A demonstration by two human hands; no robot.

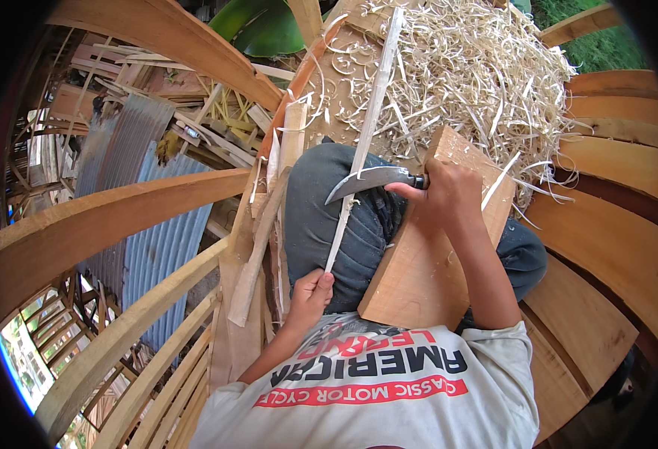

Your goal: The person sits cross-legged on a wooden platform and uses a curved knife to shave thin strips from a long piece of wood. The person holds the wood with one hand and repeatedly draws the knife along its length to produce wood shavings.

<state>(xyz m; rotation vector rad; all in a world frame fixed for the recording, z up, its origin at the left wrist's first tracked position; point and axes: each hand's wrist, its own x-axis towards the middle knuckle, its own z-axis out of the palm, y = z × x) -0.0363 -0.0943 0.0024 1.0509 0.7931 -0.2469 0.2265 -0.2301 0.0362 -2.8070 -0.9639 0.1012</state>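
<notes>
My left hand (312, 293) is closed around the near end of a long, thin wooden strip (372, 112), which slants up and away across my thigh. In my right hand (452, 188) is a curved knife (366, 179) with a dark handle, my fingers wrapped round it. Its blade lies across the strip over my knee, the tip pointing left. A small curl of shaving (351, 203) clings to the strip just below the blade. Under my right forearm a thick wooden board (426, 262) rests across my lap.
A large heap of pale shavings (479, 82) covers the floor ahead. Curved wooden ribs (112, 206) rise on the left, and broad planks (606, 239) line the right. Loose wood strips (258, 254) lie beside my left knee. Corrugated metal sheets (160, 247) lie beyond the ribs.
</notes>
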